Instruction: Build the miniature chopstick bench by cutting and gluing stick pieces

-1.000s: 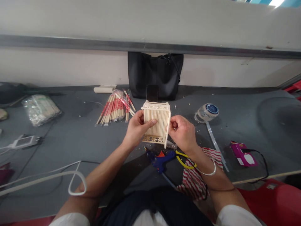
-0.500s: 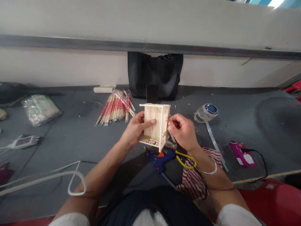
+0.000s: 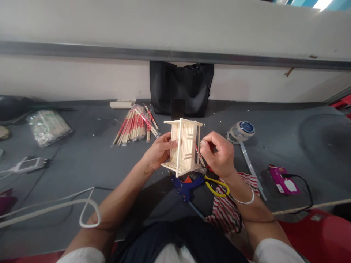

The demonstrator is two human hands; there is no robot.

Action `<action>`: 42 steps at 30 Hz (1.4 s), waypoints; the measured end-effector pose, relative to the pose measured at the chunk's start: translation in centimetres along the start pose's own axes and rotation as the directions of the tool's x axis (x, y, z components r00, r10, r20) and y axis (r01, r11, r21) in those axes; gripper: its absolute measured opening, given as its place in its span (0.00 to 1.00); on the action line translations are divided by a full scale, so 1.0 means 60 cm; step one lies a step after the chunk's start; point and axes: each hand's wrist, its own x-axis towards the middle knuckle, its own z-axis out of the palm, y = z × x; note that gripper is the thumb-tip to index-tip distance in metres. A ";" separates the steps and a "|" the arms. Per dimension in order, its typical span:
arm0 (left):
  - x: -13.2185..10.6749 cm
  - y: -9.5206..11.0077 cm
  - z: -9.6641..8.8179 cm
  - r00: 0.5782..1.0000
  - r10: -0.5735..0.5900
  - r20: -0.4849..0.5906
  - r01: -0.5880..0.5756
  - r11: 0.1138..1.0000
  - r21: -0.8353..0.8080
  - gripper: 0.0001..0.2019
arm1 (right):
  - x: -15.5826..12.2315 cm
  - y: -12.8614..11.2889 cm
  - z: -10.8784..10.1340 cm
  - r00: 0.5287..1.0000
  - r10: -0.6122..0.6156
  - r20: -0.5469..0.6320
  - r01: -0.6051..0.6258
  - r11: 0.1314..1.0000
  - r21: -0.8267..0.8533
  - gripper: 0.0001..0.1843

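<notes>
My left hand [image 3: 160, 151] is closed around the left side of a small box-shaped wooden stick model [image 3: 189, 146], thumb across its front. The model is made of pale sticks set side by side, with posts at its corners. Two pairs of short crosspieces sit on the wall facing right. Just right of the model, apart from it, my right hand [image 3: 218, 151] is curled with the fingertips pinched; what they hold, if anything, is hidden. Below lie a blue glue gun [image 3: 186, 186] and yellow-handled pliers [image 3: 216, 187].
Chopsticks in red-marked wrappers [image 3: 131, 126] lie left of the model, near a black phone [image 3: 177, 109] and a black bag [image 3: 181, 87]. At the right are a tipped mug [image 3: 241, 130], a clear glue stick [image 3: 251, 166], a striped cloth [image 3: 226, 213] and a magenta box [image 3: 283, 180].
The model has turned in my left hand, so its right-hand wall with the short crosspieces now shows. My right hand has drawn slightly away to the right.
</notes>
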 end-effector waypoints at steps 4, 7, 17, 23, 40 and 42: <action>-0.002 0.000 -0.001 1.000 -0.018 -0.002 0.018 1.000 0.017 0.21 | -0.002 0.001 -0.002 0.998 -0.036 -0.056 0.031 0.996 -0.083 0.06; -0.002 0.000 -0.003 1.000 -0.015 -0.008 0.015 0.998 0.057 0.21 | -0.004 -0.002 -0.004 0.998 -0.059 -0.018 0.057 0.994 -0.089 0.07; -0.003 0.004 -0.006 1.000 0.014 0.021 -0.016 0.995 0.101 0.22 | -0.001 -0.003 -0.009 0.991 -0.120 0.065 0.128 0.981 -0.144 0.06; -0.006 0.011 -0.007 1.000 0.006 0.031 -0.010 0.992 0.129 0.23 | 0.004 -0.001 -0.011 0.977 -0.177 0.115 0.198 0.959 -0.204 0.09; -0.005 0.012 -0.008 0.994 -0.027 0.105 0.018 0.997 0.078 0.23 | -0.002 -0.002 0.010 0.997 -0.053 0.054 0.053 0.998 -0.015 0.05; -0.007 0.015 -0.007 0.991 -0.056 0.118 0.049 0.997 0.066 0.22 | 0.000 -0.002 0.007 0.999 0.000 0.048 -0.002 0.999 0.048 0.05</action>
